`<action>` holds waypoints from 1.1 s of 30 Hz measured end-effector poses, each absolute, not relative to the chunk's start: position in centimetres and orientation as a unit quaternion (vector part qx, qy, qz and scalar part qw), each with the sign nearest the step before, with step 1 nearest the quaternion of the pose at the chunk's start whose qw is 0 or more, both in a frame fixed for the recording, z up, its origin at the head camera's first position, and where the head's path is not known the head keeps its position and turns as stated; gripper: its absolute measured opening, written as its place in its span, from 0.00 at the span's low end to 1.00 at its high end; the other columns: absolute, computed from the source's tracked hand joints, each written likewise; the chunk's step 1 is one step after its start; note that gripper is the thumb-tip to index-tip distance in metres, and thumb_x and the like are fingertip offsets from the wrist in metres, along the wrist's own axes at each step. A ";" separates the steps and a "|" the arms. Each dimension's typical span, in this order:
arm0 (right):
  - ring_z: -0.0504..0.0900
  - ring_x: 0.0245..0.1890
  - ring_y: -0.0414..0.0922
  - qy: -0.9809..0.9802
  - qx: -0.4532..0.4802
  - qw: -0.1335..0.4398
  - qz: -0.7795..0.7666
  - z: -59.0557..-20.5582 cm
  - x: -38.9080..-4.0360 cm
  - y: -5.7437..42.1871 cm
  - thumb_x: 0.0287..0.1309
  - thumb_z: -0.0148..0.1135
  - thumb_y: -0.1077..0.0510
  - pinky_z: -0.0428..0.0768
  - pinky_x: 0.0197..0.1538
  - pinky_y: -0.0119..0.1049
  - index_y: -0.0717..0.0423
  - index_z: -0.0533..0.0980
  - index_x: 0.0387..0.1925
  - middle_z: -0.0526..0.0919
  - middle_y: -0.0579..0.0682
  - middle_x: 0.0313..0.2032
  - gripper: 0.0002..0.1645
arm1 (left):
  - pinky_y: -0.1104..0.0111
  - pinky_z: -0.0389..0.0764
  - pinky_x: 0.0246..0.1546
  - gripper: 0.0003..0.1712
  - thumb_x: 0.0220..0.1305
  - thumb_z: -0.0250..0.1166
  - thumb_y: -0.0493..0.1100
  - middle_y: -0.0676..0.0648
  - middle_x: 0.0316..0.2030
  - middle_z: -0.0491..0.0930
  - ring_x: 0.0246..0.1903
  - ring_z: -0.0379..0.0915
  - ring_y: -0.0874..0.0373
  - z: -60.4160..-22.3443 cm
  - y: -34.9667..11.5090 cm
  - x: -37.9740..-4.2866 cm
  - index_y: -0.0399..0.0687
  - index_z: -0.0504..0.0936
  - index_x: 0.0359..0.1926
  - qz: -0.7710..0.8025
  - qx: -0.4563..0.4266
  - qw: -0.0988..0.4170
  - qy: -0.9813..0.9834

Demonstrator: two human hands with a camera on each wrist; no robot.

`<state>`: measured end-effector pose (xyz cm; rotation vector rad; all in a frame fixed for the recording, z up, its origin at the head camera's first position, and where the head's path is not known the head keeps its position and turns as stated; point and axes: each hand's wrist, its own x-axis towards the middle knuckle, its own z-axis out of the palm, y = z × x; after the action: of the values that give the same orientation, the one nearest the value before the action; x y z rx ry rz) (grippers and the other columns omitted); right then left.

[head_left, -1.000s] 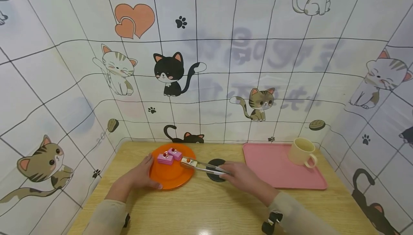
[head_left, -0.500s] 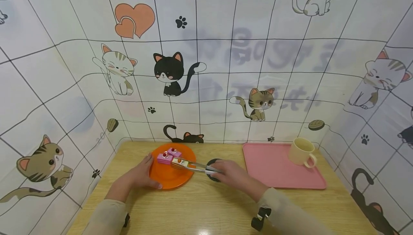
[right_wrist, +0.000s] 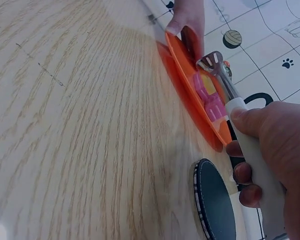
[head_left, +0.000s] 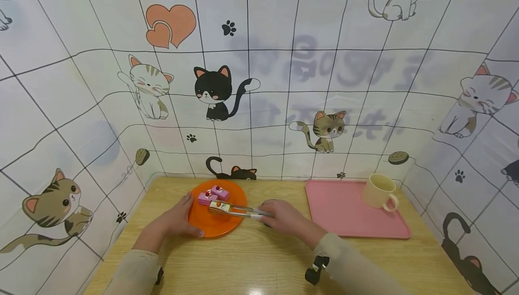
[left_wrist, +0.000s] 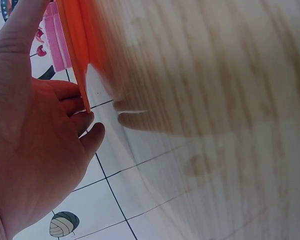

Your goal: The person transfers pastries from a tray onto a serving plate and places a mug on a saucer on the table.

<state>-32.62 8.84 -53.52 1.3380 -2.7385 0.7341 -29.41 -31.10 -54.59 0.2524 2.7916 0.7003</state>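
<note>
On the orange plate sit two pink toy cake pieces, each with a red cherry on top. The left hand holds the plate's left rim, thumb toward the near side and fingers along the far side. Gripped in the right hand are metal tongs with white handles. Their tips lie at the sides of a yellow toy cake piece with an orange topping, over the plate just in front of the pink pieces. Whether its underside touches the plate cannot be made out.
A dark round coaster lies on the wooden table, mostly hidden by the right hand in the head view. At the right, a pink tray bears a cream mug. Cat-printed cloth walls enclose the table's back and sides.
The right hand has moved left with the tongs, bringing the yellow cake piece from the plate's right part to in front of the pink pieces. The left hand and plate have stayed put.
</note>
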 end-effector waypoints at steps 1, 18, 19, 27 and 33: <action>0.84 0.42 0.39 -0.873 0.427 -0.001 0.235 -53.6 -32.7 8.7 0.78 0.70 0.55 0.86 0.49 0.40 0.54 0.89 0.57 0.90 0.44 0.46 0.13 | 0.35 0.54 0.81 0.84 0.46 0.88 0.68 0.26 0.86 0.43 0.85 0.40 0.26 -54.6 -31.1 -29.4 0.27 0.49 0.86 0.240 0.087 0.126 0.959; 0.85 0.45 0.36 -0.883 0.403 -0.044 0.236 -54.4 -33.3 7.2 0.77 0.71 0.53 0.87 0.54 0.39 0.51 0.90 0.59 0.91 0.42 0.49 0.15 | 0.35 0.54 0.82 0.84 0.45 0.88 0.68 0.26 0.86 0.44 0.85 0.39 0.26 -54.8 -31.2 -29.4 0.27 0.50 0.86 0.245 0.089 0.123 0.958; 0.85 0.45 0.35 -0.884 0.401 -0.047 0.236 -54.4 -33.3 7.2 0.77 0.71 0.53 0.87 0.54 0.39 0.51 0.90 0.60 0.91 0.42 0.49 0.15 | 0.35 0.54 0.82 0.84 0.45 0.88 0.68 0.26 0.86 0.44 0.85 0.39 0.26 -54.8 -31.2 -29.4 0.27 0.50 0.86 0.245 0.089 0.123 0.958; 0.81 0.38 0.34 -0.881 0.404 -0.056 0.240 -54.6 -33.6 6.7 0.77 0.71 0.53 0.85 0.48 0.35 0.48 0.91 0.56 0.88 0.38 0.43 0.12 | 0.34 0.55 0.81 0.85 0.44 0.88 0.68 0.26 0.86 0.44 0.85 0.39 0.25 -55.0 -31.4 -29.4 0.27 0.49 0.86 0.247 0.086 0.127 0.957; 0.79 0.35 0.33 -0.880 0.410 -0.056 0.234 -54.6 -33.7 6.4 0.77 0.71 0.51 0.83 0.45 0.32 0.46 0.91 0.54 0.86 0.36 0.41 0.10 | 0.34 0.55 0.81 0.85 0.45 0.88 0.68 0.26 0.87 0.43 0.85 0.39 0.26 -54.9 -31.4 -29.5 0.28 0.49 0.86 0.247 0.087 0.127 0.957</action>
<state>-33.74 6.38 -54.63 1.3360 -2.8664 0.7629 -29.47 -31.37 -54.91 0.2521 2.7844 0.7185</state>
